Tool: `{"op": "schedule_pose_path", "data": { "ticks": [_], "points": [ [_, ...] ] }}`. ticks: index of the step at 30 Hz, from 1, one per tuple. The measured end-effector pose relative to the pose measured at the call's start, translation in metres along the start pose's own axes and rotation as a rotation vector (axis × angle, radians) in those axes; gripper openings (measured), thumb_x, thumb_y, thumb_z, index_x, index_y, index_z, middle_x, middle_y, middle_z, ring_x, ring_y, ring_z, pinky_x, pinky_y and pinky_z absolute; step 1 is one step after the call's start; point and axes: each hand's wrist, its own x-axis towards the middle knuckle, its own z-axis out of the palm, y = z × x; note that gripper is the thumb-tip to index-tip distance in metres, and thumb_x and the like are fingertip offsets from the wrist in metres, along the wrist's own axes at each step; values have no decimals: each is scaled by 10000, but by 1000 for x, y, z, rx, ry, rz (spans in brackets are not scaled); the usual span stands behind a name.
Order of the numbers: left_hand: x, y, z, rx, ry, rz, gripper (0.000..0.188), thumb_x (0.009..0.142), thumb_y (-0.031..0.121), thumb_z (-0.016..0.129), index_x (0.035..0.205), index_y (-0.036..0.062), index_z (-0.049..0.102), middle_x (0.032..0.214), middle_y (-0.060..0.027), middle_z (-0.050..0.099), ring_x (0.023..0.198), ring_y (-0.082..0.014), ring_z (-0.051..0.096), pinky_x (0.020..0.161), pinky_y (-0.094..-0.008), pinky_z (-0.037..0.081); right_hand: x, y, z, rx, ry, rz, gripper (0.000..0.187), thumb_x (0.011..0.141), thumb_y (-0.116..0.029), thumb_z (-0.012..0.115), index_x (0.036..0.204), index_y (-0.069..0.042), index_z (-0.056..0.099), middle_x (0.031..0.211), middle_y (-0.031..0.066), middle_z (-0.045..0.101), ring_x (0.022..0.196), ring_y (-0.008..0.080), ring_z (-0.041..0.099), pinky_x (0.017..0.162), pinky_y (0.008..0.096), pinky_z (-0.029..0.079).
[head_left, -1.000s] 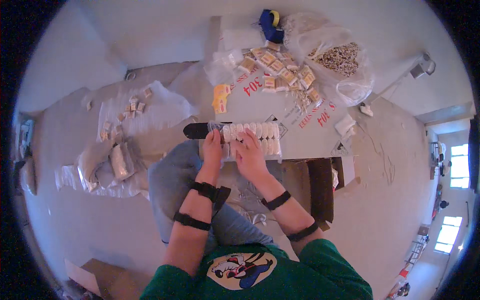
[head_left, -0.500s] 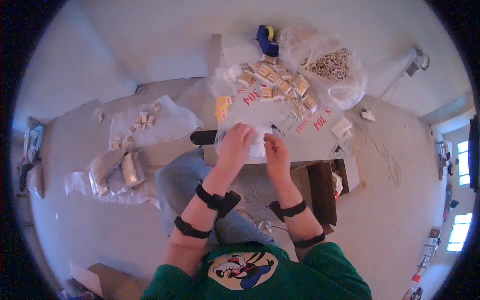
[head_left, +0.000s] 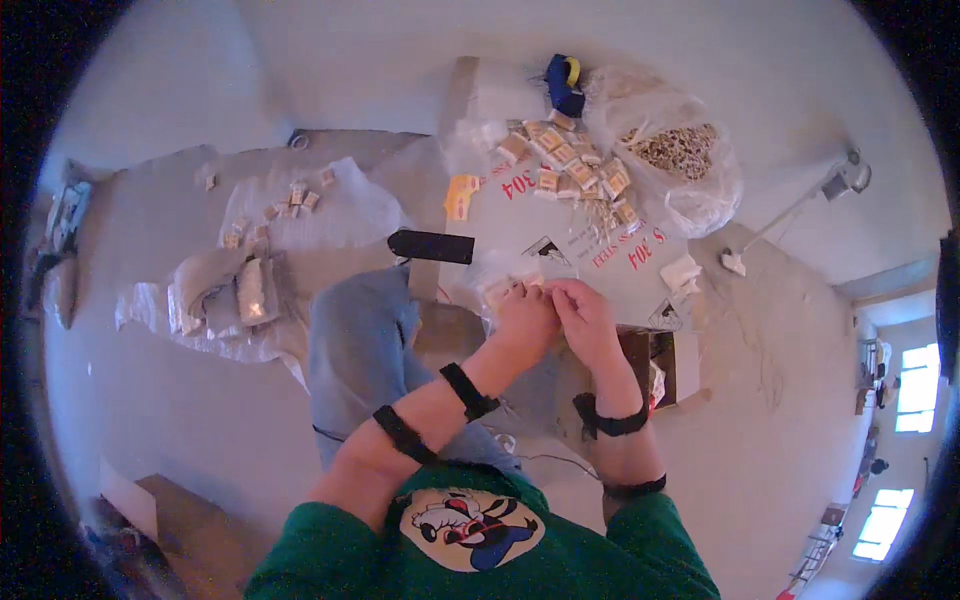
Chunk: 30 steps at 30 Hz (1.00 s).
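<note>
Hands meet over the near edge of the worktop (head_left: 630, 290). The left hand (head_left: 528, 318) has its fingers curled on a clear plastic bag (head_left: 494, 270); the right hand (head_left: 585, 312) pinches the same film at thumb and forefinger, just beside the left knuckles. Grip: both clenched on film.

Bag position: visible film fans out past the fingertips, from about 10 to 12 o'clock of the paired grip. The left hand is nearer its wider spread, the right its 3 o'clock side. Long axis: the film is blurred and partly covered by fingers; it seems to run roughly 9-to-3, but I cannot be sure.

Surroundings: black strip (head_left: 432, 246), rounded at one end, at 10 o'clock of the left hand, long axis near 9-to-3, apart from the fingers. Yellow card packet (head_left: 460, 197) at 11. Heap of small beige packets (head_left: 570, 160) at 12 of the right hand, well apart.
</note>
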Motion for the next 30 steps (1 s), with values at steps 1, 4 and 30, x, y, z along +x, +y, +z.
{"op": "schedule_pose_path", "data": {
  "ticks": [1, 4, 30],
  "points": [
    [-2, -4, 13, 16, 82, 4, 284, 772, 245, 566, 969, 55, 643, 983, -137, 620, 1017, -315, 563, 848, -467, 443, 6, -3, 2, -69, -126, -56, 162, 888, -111, 493, 945, -8, 605, 884, 153, 638, 821, 299, 615, 757, 352, 491],
    [-3, -16, 33, 182, 272, 233, 271, 746, 220, 575, 931, 40, 658, 926, -96, 635, 978, -273, 567, 839, -432, 427, 27, -7, 2, -212, -426, 26, 214, 886, -136, 463, 979, -1, 601, 1016, 194, 615, 947, 375, 577, 836, 409, 469],
    [-26, -23, 19, -5, 239, 734, 119, 696, 203, 545, 764, 122, 599, 771, -10, 541, 846, -176, 522, 779, -311, 395, 30, 22, 37, 419, -328, 556, 348, 872, -377, 545, 975, -48, 592, 853, 52, 619, 682, 147, 565, 605, 305, 457]
  ]
}}
